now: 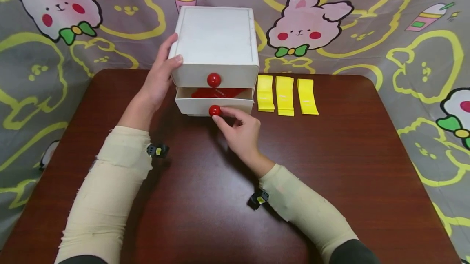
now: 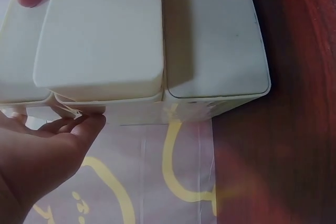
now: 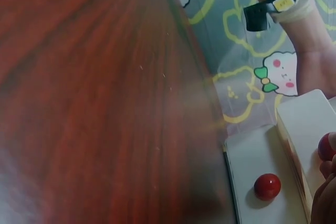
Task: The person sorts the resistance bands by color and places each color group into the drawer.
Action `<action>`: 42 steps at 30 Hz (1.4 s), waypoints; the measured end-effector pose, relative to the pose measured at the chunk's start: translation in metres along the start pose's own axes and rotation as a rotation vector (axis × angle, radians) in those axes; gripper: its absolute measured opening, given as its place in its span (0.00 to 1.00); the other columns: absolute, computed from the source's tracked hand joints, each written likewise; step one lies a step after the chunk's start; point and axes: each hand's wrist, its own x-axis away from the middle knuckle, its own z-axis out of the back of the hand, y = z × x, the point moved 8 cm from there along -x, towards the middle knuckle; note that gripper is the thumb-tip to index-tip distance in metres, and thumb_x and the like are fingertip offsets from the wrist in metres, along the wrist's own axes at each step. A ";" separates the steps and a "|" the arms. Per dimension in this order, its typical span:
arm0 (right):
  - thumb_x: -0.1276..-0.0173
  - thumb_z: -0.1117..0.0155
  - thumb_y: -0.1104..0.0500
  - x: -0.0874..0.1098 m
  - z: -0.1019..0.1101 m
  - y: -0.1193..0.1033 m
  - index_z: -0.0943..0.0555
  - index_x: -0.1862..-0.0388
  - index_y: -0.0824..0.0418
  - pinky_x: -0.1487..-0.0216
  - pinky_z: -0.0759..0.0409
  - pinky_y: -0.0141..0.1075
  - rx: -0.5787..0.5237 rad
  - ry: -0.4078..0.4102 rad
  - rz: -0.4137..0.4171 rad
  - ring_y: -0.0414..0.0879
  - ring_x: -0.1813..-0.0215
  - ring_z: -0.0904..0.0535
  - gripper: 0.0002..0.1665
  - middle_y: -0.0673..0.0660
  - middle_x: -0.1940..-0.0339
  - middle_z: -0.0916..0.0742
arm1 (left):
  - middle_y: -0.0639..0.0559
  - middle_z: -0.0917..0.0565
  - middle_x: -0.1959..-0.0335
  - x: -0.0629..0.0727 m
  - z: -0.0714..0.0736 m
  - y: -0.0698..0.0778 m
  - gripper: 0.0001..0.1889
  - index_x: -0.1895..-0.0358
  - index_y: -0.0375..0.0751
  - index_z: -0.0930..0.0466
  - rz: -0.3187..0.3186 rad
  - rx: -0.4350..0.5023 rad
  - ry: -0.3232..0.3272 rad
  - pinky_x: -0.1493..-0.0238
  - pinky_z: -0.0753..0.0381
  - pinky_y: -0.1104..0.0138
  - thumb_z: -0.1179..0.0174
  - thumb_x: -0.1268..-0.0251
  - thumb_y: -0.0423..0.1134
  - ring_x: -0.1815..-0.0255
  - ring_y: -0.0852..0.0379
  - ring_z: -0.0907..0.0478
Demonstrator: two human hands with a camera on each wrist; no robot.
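Observation:
A white drawer cabinet (image 1: 216, 35) with red ball knobs stands at the back of the table. Its middle drawer (image 1: 187, 105) is partly pulled out, and a red item with small pale marks (image 1: 220, 92) shows inside, partly covered by the drawer above. My right hand (image 1: 242, 131) pinches that drawer's red knob (image 1: 214, 110) between thumb and forefinger. Against the cabinet's left side rests my left hand (image 1: 158, 72), fingers extended and thumb near the top edge. In the left wrist view, the bottom drawer (image 2: 220, 45) is closed.
Three yellow folded strips (image 1: 284, 96) lie side by side to the right of the cabinet. A patterned curtain (image 1: 349, 23) hangs right behind the brown table (image 1: 330, 174). Small black cameras (image 1: 158, 150) are strapped at both wrists.

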 end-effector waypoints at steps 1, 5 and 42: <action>0.42 0.20 0.55 -0.001 -0.001 0.001 0.09 0.57 0.58 0.82 0.34 0.34 0.000 -0.005 -0.005 0.41 0.85 0.33 0.15 0.48 0.63 0.10 | 0.54 0.52 0.22 0.001 0.001 0.000 0.32 0.21 0.63 0.51 0.005 0.000 0.002 0.31 0.52 0.44 0.55 0.26 0.49 0.26 0.51 0.52; 0.42 0.20 0.55 -0.005 -0.004 0.005 0.10 0.56 0.58 0.83 0.34 0.35 0.008 -0.016 -0.022 0.42 0.85 0.32 0.15 0.47 0.63 0.10 | 0.55 0.53 0.22 0.003 0.002 -0.001 0.32 0.20 0.63 0.52 0.016 -0.008 0.007 0.30 0.52 0.44 0.57 0.25 0.50 0.25 0.52 0.53; 0.41 0.22 0.54 -0.025 -0.007 0.022 0.10 0.57 0.60 0.78 0.33 0.33 0.114 -0.043 -0.072 0.46 0.79 0.24 0.15 0.51 0.62 0.10 | 0.54 0.50 0.22 -0.001 -0.001 0.003 0.32 0.20 0.58 0.50 -0.088 0.014 0.026 0.32 0.50 0.54 0.57 0.27 0.49 0.26 0.54 0.52</action>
